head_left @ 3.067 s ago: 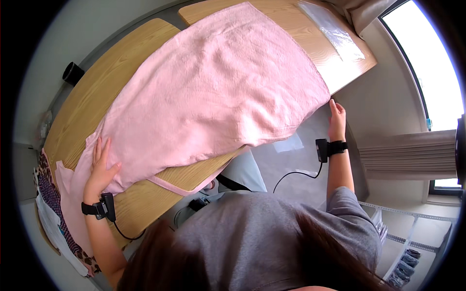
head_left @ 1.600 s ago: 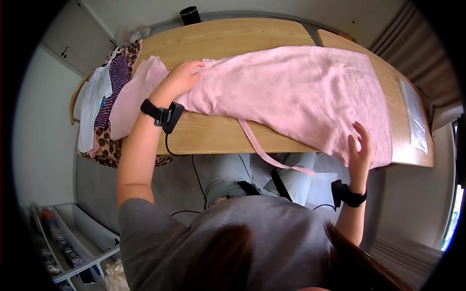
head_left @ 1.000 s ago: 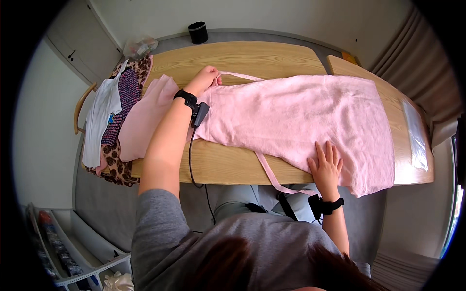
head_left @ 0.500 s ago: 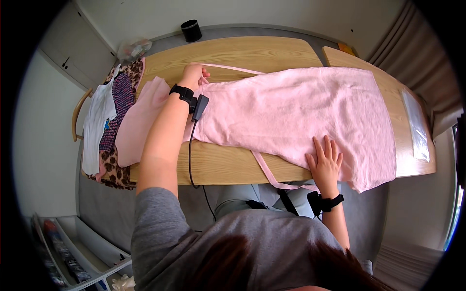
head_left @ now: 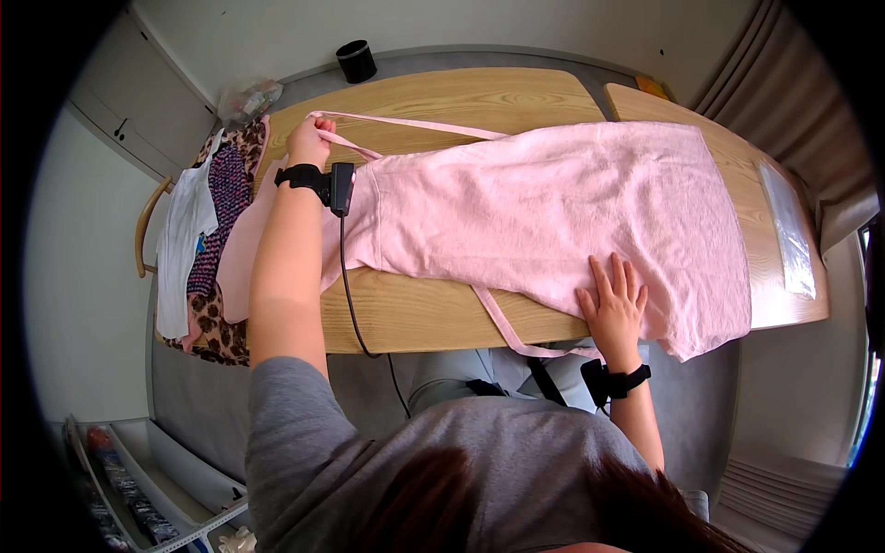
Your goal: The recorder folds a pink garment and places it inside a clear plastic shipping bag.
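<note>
A pink garment (head_left: 544, 203) with long fabric ties lies spread along the table, its narrower top part toward the left and its wide hem at the right. Beyond its far edge, my left hand (head_left: 310, 138) is closed around one pink tie (head_left: 415, 122). From the fist, one length of this tie runs right along the garment's far edge, and a shorter length slants back to it. My right hand (head_left: 615, 307) rests flat on the lower right of the cloth, fingers spread. A second tie (head_left: 498, 318) loops off the near table edge.
Folded clothes, among them a white top (head_left: 184, 244) and a leopard-print piece (head_left: 217, 327), lie over the table's left end. A clear plastic bag (head_left: 786, 230) is on the right. A black bin (head_left: 356, 62) stands behind the wooden table (head_left: 479, 88). A cable hangs from my left wrist device.
My left hand has moved left, drawing the tie out farther from the garment. My right hand remains flat at nearly the same spot on the cloth.
</note>
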Demonstrator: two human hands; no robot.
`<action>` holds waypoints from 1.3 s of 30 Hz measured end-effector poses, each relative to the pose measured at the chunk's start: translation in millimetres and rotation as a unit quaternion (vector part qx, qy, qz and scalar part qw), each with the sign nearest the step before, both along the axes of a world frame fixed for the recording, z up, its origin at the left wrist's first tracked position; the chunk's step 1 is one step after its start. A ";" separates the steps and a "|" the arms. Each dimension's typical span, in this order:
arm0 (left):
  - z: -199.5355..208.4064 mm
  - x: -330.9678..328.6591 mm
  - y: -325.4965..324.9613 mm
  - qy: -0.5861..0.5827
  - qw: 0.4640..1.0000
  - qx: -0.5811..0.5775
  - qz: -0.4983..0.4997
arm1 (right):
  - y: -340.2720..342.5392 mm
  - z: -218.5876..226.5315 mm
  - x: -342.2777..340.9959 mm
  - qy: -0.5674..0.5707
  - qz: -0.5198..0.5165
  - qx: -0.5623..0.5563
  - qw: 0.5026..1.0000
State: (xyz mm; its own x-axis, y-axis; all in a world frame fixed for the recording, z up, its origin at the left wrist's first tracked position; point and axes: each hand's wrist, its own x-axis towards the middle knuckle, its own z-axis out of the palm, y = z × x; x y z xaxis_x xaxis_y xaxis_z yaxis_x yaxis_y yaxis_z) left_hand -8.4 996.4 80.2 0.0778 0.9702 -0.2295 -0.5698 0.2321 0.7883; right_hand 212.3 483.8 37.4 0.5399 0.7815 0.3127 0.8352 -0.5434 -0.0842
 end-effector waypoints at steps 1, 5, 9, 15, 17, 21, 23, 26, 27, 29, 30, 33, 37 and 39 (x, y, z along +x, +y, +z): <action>0.3 -10.0 2.8 0.018 0.999 0.020 0.021 | 0.1 -0.5 0.0 -0.001 0.000 0.000 1.000; 5.1 -68.4 25.6 -0.008 0.998 0.013 0.059 | 1.2 -0.4 -1.5 0.001 0.002 0.004 1.000; -15.8 -128.2 50.5 0.035 0.996 0.025 0.079 | -1.6 -2.3 0.8 -0.006 -0.004 0.001 1.000; -28.5 -245.3 62.6 0.495 0.848 0.182 0.059 | -0.5 -3.1 -0.1 -0.002 0.009 0.020 1.000; -30.2 -252.7 49.5 0.776 0.568 0.273 0.005 | -0.9 -4.0 0.4 -0.002 0.003 0.013 1.000; 8.9 -186.8 25.2 0.760 0.634 -0.012 0.142 | -1.2 -2.7 1.8 -0.017 -0.005 0.001 1.000; 38.3 -151.7 -6.5 0.790 0.595 0.052 0.138 | 1.3 -4.3 0.3 -0.018 0.005 0.014 1.000; 33.3 -95.7 -32.2 0.474 0.804 0.316 -0.170 | 2.8 -6.7 0.6 -0.017 0.000 0.008 1.000; 38.0 -62.1 -56.4 0.458 0.773 0.357 -0.256 | 0.4 -7.1 2.5 -0.018 -0.008 0.005 1.000; 38.4 -23.8 -81.6 0.437 0.723 0.379 -0.376 | -0.5 -5.6 1.8 -0.016 -0.001 0.011 1.000; 30.4 -11.2 -82.2 0.432 0.713 0.363 -0.415 | -0.5 -4.2 0.7 -0.012 0.005 0.018 1.000; 6.8 22.9 -86.5 0.496 0.637 0.355 -0.471 | -1.3 -8.6 1.9 -0.021 0.003 0.014 1.000; -5.3 34.9 -61.2 0.602 0.530 0.397 -0.446 | 1.5 -7.1 -1.5 -0.024 0.010 0.024 0.999; 5.1 50.5 -70.2 0.627 0.522 0.324 -0.480 | -1.7 -7.2 1.7 -0.025 -0.001 0.020 0.999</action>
State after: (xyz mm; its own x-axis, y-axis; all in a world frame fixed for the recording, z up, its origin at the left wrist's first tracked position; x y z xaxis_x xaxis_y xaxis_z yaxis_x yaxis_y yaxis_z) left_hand 42.1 926.2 85.3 0.7820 0.5282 -0.3309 0.6206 -0.6101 0.4926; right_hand 214.0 482.1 30.2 0.5245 0.7666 0.3705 0.8378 -0.5422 -0.0642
